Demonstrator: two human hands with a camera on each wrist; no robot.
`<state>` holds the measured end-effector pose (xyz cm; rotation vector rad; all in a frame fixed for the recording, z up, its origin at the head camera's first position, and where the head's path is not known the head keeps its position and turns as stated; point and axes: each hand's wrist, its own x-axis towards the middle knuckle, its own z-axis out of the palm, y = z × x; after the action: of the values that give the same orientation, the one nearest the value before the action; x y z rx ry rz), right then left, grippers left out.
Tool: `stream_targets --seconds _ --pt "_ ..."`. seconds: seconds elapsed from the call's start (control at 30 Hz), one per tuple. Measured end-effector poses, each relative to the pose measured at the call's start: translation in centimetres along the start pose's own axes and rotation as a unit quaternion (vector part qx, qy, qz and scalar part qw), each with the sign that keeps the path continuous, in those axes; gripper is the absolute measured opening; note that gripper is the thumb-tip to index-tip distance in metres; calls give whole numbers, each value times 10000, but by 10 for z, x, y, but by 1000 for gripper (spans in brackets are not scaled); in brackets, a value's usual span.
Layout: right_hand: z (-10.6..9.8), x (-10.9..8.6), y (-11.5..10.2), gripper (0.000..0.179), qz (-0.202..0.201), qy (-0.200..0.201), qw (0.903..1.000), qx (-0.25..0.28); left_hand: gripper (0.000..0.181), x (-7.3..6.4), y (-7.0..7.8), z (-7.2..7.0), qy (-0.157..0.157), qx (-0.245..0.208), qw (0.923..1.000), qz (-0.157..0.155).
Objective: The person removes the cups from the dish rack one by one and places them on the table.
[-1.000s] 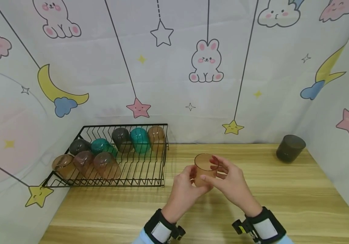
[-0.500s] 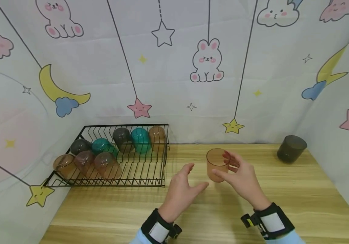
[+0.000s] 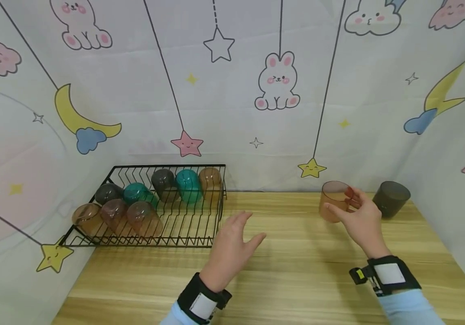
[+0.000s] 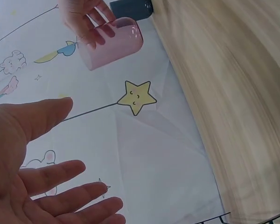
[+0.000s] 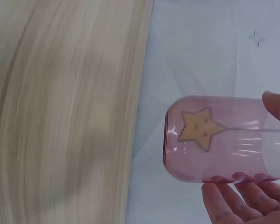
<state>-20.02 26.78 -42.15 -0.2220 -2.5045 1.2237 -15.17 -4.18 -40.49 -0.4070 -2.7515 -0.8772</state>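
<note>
The orange cup (image 3: 331,199) had moved rightward, pinched by the right hand (image 3: 364,222) above the table (image 3: 297,275) near the dark cup (image 3: 393,198), the left hand (image 3: 229,253) spread and empty, apparently mid-carry, with a gentle lowering probably needed next.

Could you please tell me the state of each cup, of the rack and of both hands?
Amber cup: upright, held off the table, looks empty.
Right hand: gripping the amber cup.
Left hand: open, holding nothing.
Dark cup: standing on the table, mouth up; contents not visible.
Eight rack cups: upside down, bases up.
Wire rack: partly filled.
</note>
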Motion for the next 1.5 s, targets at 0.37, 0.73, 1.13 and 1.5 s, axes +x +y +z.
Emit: stream_targets --seconds 0.37,0.73,1.13,1.5 --pt "-11 22 43 89 662 454 9967 154 59 -3 -3 -3 62 506 9974 514" --pt "-6 37 65 88 896 482 9948 68 56 -6 -6 -4 76 552 9972 508" --pt "0 44 73 93 1139 448 9917 402 55 -5 -9 -5 53 692 9960 561" --pt "7 48 76 94 1257 477 9908 176 55 -6 -14 -15 298 775 9950 560"
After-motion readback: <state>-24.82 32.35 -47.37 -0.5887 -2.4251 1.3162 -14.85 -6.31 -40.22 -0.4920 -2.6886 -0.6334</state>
